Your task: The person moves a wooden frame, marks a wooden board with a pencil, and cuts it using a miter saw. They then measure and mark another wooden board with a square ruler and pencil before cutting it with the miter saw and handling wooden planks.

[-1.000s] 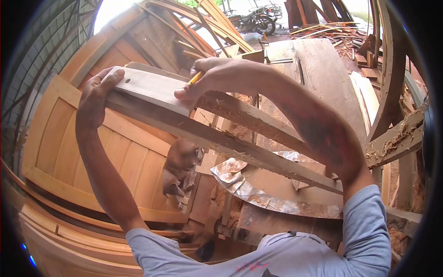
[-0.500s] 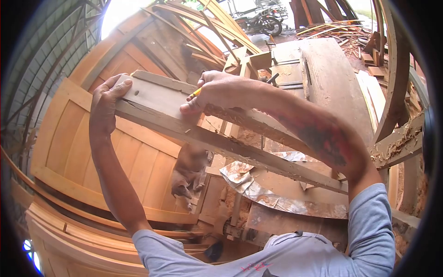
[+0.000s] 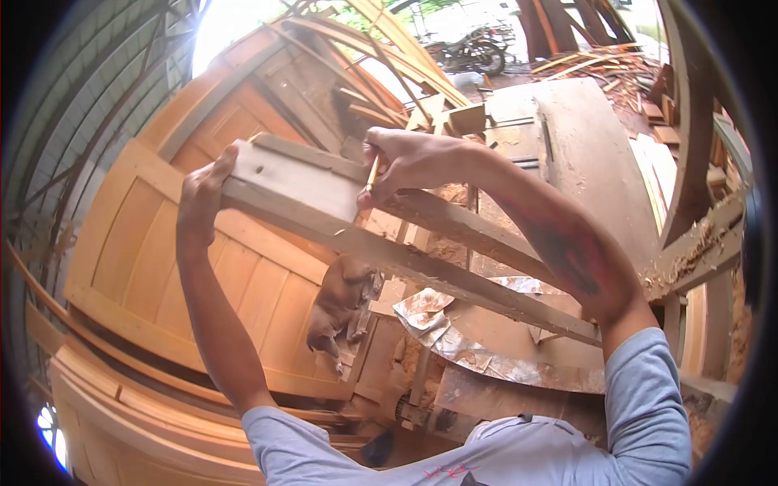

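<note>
Pale wooden board [image 3: 304, 180] under my left hand [image 3: 203, 194], yellow pencil [image 3: 374, 172] in my right hand [image 3: 393, 162].
The board, marked with 1 small dark hole [image 3: 258, 170], lies at the left end of 2 timber rails [image 3: 470, 275], which run on past it to the right. My left hand grasps the board's left end; my right, at the board's right end, pinches the pencil close to that edge, and I cannot tell whether its tip touches. Shavings dot the timber rails right of the board. A panelled door [image 3: 194, 267] is below the board, a brown dog [image 3: 344, 300] below and right of it, a motorcycle [image 3: 474, 53] well beyond it.
</note>
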Available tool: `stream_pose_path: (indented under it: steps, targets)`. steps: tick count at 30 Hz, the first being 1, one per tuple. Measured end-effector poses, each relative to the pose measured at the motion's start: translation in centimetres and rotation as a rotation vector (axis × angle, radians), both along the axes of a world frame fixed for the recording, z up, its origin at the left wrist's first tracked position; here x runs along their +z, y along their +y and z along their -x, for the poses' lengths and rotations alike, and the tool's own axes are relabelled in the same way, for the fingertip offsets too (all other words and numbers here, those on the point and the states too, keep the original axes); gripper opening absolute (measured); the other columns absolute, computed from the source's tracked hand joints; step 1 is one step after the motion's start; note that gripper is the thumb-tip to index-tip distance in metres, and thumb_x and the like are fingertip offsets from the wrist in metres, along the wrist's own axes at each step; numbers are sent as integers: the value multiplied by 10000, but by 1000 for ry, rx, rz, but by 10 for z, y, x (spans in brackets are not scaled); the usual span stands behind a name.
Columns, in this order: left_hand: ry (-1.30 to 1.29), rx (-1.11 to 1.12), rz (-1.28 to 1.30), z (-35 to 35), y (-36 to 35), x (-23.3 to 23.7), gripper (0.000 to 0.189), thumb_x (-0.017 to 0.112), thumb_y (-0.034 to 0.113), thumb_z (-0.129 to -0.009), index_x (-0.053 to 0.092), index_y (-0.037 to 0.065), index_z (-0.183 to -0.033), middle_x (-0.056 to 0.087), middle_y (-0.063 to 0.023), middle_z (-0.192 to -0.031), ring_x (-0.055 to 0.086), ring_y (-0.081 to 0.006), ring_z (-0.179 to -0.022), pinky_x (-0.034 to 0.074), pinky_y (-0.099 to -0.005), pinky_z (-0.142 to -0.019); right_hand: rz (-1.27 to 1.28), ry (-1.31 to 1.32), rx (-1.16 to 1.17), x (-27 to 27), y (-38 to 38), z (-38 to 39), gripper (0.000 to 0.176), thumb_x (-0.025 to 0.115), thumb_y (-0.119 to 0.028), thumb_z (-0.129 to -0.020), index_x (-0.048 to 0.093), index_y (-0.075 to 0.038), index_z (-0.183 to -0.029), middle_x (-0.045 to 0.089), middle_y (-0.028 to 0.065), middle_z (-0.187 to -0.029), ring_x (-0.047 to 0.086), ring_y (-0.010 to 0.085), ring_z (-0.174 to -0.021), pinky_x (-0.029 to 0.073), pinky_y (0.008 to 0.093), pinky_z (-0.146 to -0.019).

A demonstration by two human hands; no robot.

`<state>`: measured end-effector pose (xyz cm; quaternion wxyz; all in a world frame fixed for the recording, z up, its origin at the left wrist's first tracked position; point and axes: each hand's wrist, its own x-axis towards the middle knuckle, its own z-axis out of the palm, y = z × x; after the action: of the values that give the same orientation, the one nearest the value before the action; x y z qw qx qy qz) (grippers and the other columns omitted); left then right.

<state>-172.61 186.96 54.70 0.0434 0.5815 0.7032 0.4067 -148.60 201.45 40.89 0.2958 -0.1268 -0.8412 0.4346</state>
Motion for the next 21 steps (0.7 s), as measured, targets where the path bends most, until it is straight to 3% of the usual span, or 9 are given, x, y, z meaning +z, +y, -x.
stream_pose_path:
  steps: [1,3,6,8,9,11,16,18,21]
  targets:
    - [-7,45,5,-1,0,0,523,638,444,-911,699,-50,-1071,671,-59,-873,597,-113,-813,462,-267,-778,-174,23,-45,-4,5,-4,647,855,-392,-715,510,7,-1090,617,116,-898,590,191,-805,469,320,-712]
    - [203,72,-97,1,5,0,518,655,438,-904,711,-66,-1008,662,-53,-801,600,-118,-749,487,-278,-704,-187,52,-67,1,0,-20,640,870,-346,-695,510,23,-1074,630,140,-923,616,237,-862,490,345,-746]
    - [243,146,-63,-11,11,1,496,657,425,-911,713,-66,-946,656,-50,-762,590,-115,-697,487,-271,-658,-382,70,-118,1,-14,-18,542,838,-235,-720,514,27,-1065,645,156,-996,634,268,-946,516,361,-808]
    - [213,143,-75,-12,13,-2,488,649,428,-921,711,-56,-915,660,-62,-755,587,-112,-660,481,-268,-635,-779,99,-194,1,-23,-5,399,747,-156,-789,514,23,-1058,643,169,-1044,633,288,-1008,524,383,-886]
    - [214,153,-84,-12,14,-4,488,649,428,-921,711,-56,-915,660,-62,-755,587,-112,-660,481,-268,-635,-789,105,-186,-2,-24,3,399,747,-156,-789,514,23,-1058,643,169,-1044,633,288,-1008,524,383,-886]
    - [193,87,-108,-9,14,-6,492,636,432,-929,711,-55,-926,671,-73,-762,605,-116,-666,489,-265,-624,-1173,440,-377,-14,-19,29,280,640,-95,-855,518,24,-1077,638,180,-1079,631,288,-1047,522,384,-943]
    - [-194,-26,-191,24,13,-9,538,438,392,-1005,681,-87,-974,692,-129,-817,648,-183,-666,541,-322,-561,-1356,526,-388,-26,-22,43,190,598,-127,-877,476,2,-945,625,222,-1143,633,340,-1094,582,377,-840]
    - [-359,-134,-215,40,16,-14,544,390,368,-1015,663,-103,-1026,704,-150,-871,658,-198,-697,547,-328,-558,-1488,491,-540,-29,-22,43,190,580,-156,-875,527,12,-947,654,229,-1092,670,355,-1022,582,409,-819]
    - [-366,-138,-269,43,20,-24,576,357,390,-1019,675,-89,-1034,711,-148,-875,667,-193,-702,551,-321,-570,-1479,375,-477,-22,-23,35,194,582,-145,-871,515,13,-961,655,233,-1117,670,364,-1034,582,406,-856]
